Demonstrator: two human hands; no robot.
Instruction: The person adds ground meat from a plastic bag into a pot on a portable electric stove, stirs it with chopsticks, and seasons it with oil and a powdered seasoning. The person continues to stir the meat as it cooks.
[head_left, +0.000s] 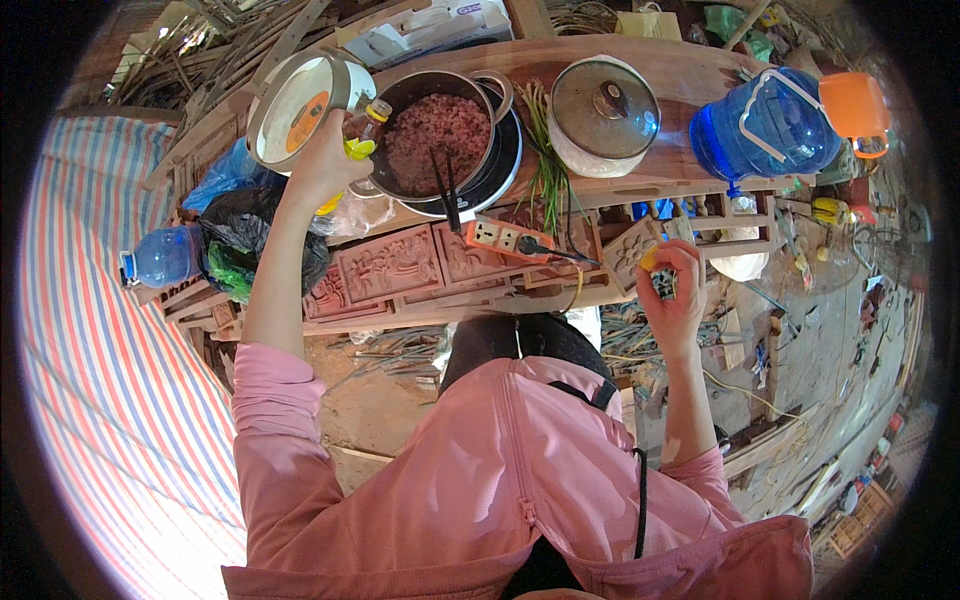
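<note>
My left hand (335, 160) is wrapped round a bottle (372, 125) with yellow-green on its label, at the left rim of a dark pot (480, 88). The bottle's neck leans toward the pot; I cannot tell whether anything flows. Inside the pot lies pinkish minced meat (435, 130), and a pair of black chopsticks (447, 190) rests in it with the ends over the near rim. The pot stands on a black-and-white electric cooker (510, 150). Off to the right, away from the pot, my right hand (675, 290) pinches a small yellow piece (649, 260), perhaps a cap.
Green onions (545, 150) lie beside a lidded pot (604, 110). Farther right stands a blue water jug (765, 125). An orange power strip (508, 240) with a plugged-in cord sits at the bench's near edge. A pot lid (300, 112) and a black bag (260, 240) are at left.
</note>
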